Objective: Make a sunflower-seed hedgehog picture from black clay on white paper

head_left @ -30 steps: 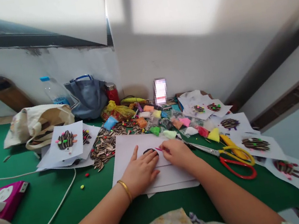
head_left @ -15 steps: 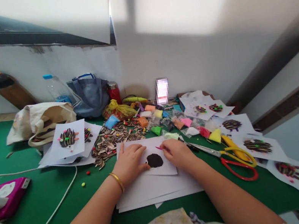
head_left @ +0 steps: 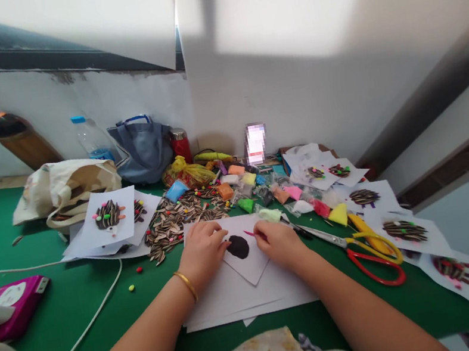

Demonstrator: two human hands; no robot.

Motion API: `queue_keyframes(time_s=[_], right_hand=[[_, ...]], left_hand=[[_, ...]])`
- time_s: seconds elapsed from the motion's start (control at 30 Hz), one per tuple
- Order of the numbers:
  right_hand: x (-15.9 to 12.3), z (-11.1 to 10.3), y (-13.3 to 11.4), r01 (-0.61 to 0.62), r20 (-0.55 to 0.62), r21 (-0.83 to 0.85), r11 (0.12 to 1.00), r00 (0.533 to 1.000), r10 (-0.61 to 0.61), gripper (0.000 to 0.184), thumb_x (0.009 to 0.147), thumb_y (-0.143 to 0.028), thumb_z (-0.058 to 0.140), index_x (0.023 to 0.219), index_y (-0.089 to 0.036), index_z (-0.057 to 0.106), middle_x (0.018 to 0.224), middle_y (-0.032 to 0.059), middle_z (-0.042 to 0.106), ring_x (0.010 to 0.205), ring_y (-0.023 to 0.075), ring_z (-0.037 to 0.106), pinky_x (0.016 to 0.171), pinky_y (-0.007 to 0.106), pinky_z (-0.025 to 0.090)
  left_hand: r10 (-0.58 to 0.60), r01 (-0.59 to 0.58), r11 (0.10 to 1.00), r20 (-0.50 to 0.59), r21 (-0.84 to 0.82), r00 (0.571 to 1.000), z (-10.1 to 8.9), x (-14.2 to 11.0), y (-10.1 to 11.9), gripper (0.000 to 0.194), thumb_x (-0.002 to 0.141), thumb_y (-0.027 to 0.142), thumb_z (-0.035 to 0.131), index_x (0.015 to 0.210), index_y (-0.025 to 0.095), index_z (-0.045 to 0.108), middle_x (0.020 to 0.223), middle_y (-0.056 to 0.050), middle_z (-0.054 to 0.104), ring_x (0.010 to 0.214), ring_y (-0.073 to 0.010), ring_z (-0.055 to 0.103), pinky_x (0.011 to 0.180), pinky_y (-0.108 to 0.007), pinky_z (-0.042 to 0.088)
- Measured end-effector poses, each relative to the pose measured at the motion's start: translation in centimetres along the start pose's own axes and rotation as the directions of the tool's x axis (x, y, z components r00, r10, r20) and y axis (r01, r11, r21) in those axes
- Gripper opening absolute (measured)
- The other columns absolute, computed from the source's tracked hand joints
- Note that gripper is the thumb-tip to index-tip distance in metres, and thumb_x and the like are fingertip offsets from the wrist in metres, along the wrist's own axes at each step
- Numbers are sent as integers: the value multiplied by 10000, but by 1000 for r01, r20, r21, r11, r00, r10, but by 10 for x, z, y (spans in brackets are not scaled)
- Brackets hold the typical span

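Beside scissors (head_left: 371, 268), left hand (head_left: 203, 255) flat on paper (head_left: 254, 263), right hand (head_left: 279, 245) pinching pink sliver (head_left: 249, 234)

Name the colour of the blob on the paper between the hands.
The blob is blackish brown, shown best in the head view.

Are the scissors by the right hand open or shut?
Shut: the blades of the scissors lie together as one strip beside the right hand.
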State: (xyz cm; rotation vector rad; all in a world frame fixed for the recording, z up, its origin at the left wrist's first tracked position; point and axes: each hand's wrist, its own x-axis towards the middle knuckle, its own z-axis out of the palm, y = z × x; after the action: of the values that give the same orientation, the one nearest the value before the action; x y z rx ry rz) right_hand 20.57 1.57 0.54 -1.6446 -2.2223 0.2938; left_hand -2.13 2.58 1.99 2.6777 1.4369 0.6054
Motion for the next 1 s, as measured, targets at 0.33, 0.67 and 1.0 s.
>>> queue_keyframes(time_s=[0.33,0.67,1.0], right_hand=[[2,0,-5,99,5,-19,995,995,-99,114,878,-169,499,863,-191,609,819,42,633,775,172,532,695,280,364],[6,5,-15,272,-37,195,942,962,-270,219,930,-177,453,1068,-211,619,1064,62,669,1139,205,525,962,372,364],[13,11,-22,231,24,213,949,970,-241,201,935,-168,441,1063,-190,595,1121,85,644,1210,198,504,988,375,364]], left_hand=[[111,-125,990,185,65,976,8,-23,51,550,818,494,619,1259,168,574,1290,-126,580,1152,-294,491,975,-455,346],[79,-110,985,219,132,972,22,-32,59,684,811,566,585,1291,79,558,1393,-205,499,1280,-333,435,1006,-465,348],[89,-111,989,199,101,976,20,-31,60,673,788,553,621,1274,91,567,1361,-219,521,1249,-341,462,1013,-469,341]])
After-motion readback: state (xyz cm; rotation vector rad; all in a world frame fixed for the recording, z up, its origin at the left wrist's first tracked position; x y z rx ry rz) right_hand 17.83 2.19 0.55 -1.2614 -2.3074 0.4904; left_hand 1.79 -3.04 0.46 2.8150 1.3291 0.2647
